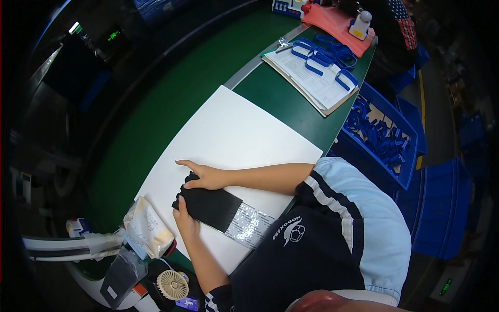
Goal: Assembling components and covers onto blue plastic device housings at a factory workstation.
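Observation:
Low over a white sheet on the bench, both hands hold a flat black piece with a wavy, notched far end. My right hand grips its upper side near the notches, thumb on top and index finger stretched outward. On the opposite edge, my left hand closes with its thumb on the notched corner. A shiny, see-through strip with printed lines extends from the near end of the black piece toward my body. Fingers under the piece are hidden.
A clipboard with papers carries several blue loops on the green bench. Right of it stands a blue bin of small blue parts. A plastic-wrapped packet and small fan are lower left. Another person's sleeve shows top right.

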Action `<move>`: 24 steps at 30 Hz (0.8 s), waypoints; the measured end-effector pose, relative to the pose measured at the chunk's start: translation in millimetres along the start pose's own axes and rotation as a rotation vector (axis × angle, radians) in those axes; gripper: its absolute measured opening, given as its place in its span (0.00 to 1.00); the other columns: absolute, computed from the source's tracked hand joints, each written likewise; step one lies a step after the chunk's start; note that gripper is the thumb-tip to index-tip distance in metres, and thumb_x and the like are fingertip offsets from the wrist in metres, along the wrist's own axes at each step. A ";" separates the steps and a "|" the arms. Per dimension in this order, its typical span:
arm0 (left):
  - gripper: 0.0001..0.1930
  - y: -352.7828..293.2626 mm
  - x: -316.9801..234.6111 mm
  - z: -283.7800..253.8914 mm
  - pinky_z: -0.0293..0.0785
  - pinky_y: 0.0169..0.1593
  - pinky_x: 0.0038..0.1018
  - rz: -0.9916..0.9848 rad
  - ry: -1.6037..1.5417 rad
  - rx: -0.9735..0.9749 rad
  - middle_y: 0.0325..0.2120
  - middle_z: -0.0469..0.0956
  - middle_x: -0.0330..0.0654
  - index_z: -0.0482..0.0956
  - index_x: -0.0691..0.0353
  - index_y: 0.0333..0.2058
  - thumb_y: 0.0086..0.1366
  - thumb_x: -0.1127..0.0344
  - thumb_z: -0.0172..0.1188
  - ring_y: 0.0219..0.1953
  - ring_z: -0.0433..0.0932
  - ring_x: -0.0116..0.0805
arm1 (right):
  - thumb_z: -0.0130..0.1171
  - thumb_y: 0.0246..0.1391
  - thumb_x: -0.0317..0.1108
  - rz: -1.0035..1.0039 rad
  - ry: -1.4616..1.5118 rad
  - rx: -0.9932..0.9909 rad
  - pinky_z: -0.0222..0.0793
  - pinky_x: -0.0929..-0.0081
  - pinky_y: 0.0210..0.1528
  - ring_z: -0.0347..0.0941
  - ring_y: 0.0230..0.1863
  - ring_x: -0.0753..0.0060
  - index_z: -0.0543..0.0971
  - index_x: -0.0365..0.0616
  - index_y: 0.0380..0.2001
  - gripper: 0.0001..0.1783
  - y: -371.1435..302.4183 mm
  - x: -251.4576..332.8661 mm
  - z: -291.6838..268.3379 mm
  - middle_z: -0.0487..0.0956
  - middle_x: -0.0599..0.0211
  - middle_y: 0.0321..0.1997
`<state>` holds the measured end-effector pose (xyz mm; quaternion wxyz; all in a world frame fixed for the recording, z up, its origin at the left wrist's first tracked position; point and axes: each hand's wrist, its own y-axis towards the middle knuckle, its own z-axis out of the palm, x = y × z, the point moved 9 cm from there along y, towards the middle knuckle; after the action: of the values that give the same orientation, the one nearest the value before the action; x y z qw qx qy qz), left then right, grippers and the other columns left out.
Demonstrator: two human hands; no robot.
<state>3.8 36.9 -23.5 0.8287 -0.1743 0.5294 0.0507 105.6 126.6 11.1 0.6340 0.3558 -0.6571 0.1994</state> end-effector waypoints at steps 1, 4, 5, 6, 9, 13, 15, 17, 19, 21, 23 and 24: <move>0.21 0.1 1.0 -1.3 0.73 0.46 0.28 -0.005 -0.001 -0.008 0.41 0.75 0.48 0.69 0.72 0.46 0.65 0.57 0.52 0.41 0.76 0.35 | 0.56 0.53 0.40 -0.001 0.000 0.000 0.49 0.69 0.64 0.54 0.64 0.53 0.48 0.41 0.64 0.41 -0.1 0.0 0.2 0.54 0.45 0.65; 0.21 0.2 1.1 -2.2 0.73 0.46 0.28 -0.008 0.000 -0.015 0.42 0.74 0.48 0.68 0.72 0.46 0.65 0.57 0.52 0.41 0.76 0.36 | 0.56 0.53 0.40 -0.001 0.009 0.003 0.49 0.69 0.64 0.54 0.64 0.53 0.48 0.41 0.64 0.41 -0.4 0.7 -0.2 0.54 0.45 0.65; 0.21 -0.1 1.2 -3.0 0.73 0.47 0.27 -0.007 0.001 -0.017 0.42 0.74 0.48 0.68 0.72 0.46 0.65 0.57 0.52 0.41 0.76 0.36 | 0.56 0.53 0.40 0.003 0.013 0.007 0.48 0.69 0.64 0.53 0.64 0.53 0.48 0.41 0.64 0.41 -0.5 0.5 0.6 0.54 0.45 0.65; 0.21 0.1 1.5 -3.6 0.73 0.47 0.27 -0.006 0.001 -0.018 0.42 0.74 0.48 0.68 0.72 0.46 0.65 0.57 0.52 0.41 0.76 0.36 | 0.56 0.54 0.40 0.006 0.017 0.010 0.48 0.69 0.64 0.53 0.64 0.53 0.48 0.42 0.64 0.41 -0.5 0.3 1.4 0.54 0.45 0.65; 0.21 1.1 2.1 -1.7 0.72 0.47 0.27 -0.005 -0.009 -0.006 0.42 0.74 0.48 0.68 0.72 0.46 0.65 0.57 0.52 0.42 0.75 0.36 | 0.56 0.54 0.40 -0.003 0.006 -0.004 0.48 0.69 0.64 0.53 0.64 0.53 0.48 0.42 0.64 0.41 -0.8 0.3 -0.4 0.54 0.45 0.65; 0.20 1.0 1.3 0.4 0.72 0.47 0.27 0.002 -0.024 0.008 0.41 0.74 0.48 0.68 0.71 0.46 0.65 0.58 0.52 0.41 0.75 0.35 | 0.56 0.54 0.41 0.019 0.025 0.007 0.47 0.69 0.64 0.53 0.64 0.53 0.48 0.43 0.64 0.40 -1.6 0.6 -0.6 0.54 0.46 0.65; 0.20 1.3 2.0 -1.0 0.72 0.47 0.27 0.002 -0.022 0.005 0.41 0.74 0.48 0.69 0.71 0.46 0.65 0.58 0.52 0.41 0.75 0.35 | 0.56 0.53 0.41 0.013 0.006 0.001 0.47 0.69 0.64 0.53 0.65 0.52 0.48 0.43 0.64 0.40 -1.6 1.5 -1.0 0.54 0.46 0.65; 0.20 1.7 2.2 -0.8 0.72 0.47 0.27 0.006 -0.034 0.020 0.41 0.75 0.48 0.69 0.71 0.46 0.65 0.58 0.52 0.41 0.75 0.35 | 0.57 0.53 0.41 0.000 -0.008 -0.010 0.50 0.69 0.63 0.55 0.63 0.51 0.48 0.42 0.64 0.41 -0.3 0.8 -0.7 0.55 0.45 0.64; 0.20 1.1 1.8 -2.0 0.71 0.47 0.27 0.005 -0.030 0.013 0.41 0.75 0.48 0.69 0.71 0.46 0.66 0.58 0.52 0.41 0.75 0.35 | 0.57 0.52 0.41 -0.013 -0.021 -0.021 0.52 0.68 0.62 0.57 0.62 0.50 0.48 0.41 0.64 0.42 0.5 -0.5 -0.1 0.56 0.43 0.64; 0.20 0.5 1.2 -0.4 0.71 0.47 0.27 0.002 -0.028 0.009 0.41 0.75 0.47 0.69 0.71 0.46 0.66 0.58 0.52 0.42 0.75 0.35 | 0.58 0.52 0.41 0.012 -0.019 -0.020 0.52 0.68 0.62 0.57 0.62 0.50 0.48 0.41 0.64 0.42 -0.2 -0.7 -0.8 0.56 0.43 0.64; 0.19 -0.5 -0.8 3.2 0.71 0.47 0.26 0.006 -0.028 0.014 0.41 0.75 0.47 0.68 0.72 0.46 0.66 0.59 0.51 0.41 0.75 0.34 | 0.58 0.52 0.41 0.020 -0.006 -0.017 0.51 0.68 0.62 0.57 0.62 0.50 0.48 0.42 0.64 0.42 -1.4 0.5 -1.7 0.56 0.43 0.64; 0.19 -0.4 -0.7 2.0 0.71 0.47 0.26 0.007 -0.028 0.010 0.41 0.75 0.47 0.68 0.72 0.46 0.66 0.59 0.51 0.41 0.75 0.34 | 0.58 0.52 0.41 0.027 0.007 -0.015 0.51 0.68 0.62 0.56 0.63 0.50 0.48 0.42 0.64 0.42 -1.4 0.1 -1.4 0.56 0.43 0.64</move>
<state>5.3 37.3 -22.0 0.8367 -0.1675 0.5188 0.0531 107.5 126.6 11.1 0.6360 0.3417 -0.6611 0.2042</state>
